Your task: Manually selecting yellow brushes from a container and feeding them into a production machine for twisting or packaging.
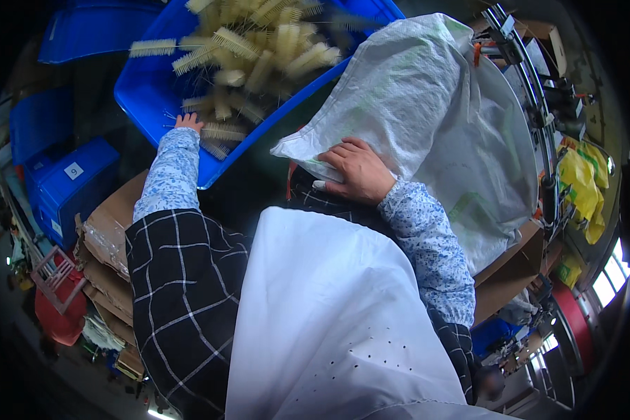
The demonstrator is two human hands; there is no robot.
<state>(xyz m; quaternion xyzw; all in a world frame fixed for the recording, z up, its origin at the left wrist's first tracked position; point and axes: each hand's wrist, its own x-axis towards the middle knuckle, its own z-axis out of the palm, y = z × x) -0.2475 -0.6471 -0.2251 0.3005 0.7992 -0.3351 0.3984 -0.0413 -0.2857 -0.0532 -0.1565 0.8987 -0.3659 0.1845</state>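
Nearest, a white cloth [329, 294] is seen hanging over a black checked garment [182, 280]. The right hand [360, 168] is laid on the near edge of a white sack [406, 91], with the fingers spread over the fabric and the thumb, which bears a white covering, set apart from them; whether the edge is pinched cannot be determined. The left hand [189, 124] is placed inside a blue bin [143, 105], beside thin wire ends, with its fingers slightly bent; whether a wire is held is not shown. Pale brushes [234, 43] are heaped loosely in the bin, mostly towards its far end, several of them blurred. One brush is seen lying across the left rim and, in the inspector's judgement, could be tipped out if the bin were jolted. Fingers could be pricked by the wires, or bristles tangled, if one brush were pulled from the heap. The sack could be dragged against the bin if its slack were left unsupported. Farther off, cardboard [108, 231] and yellow bags [584, 185] are noted.
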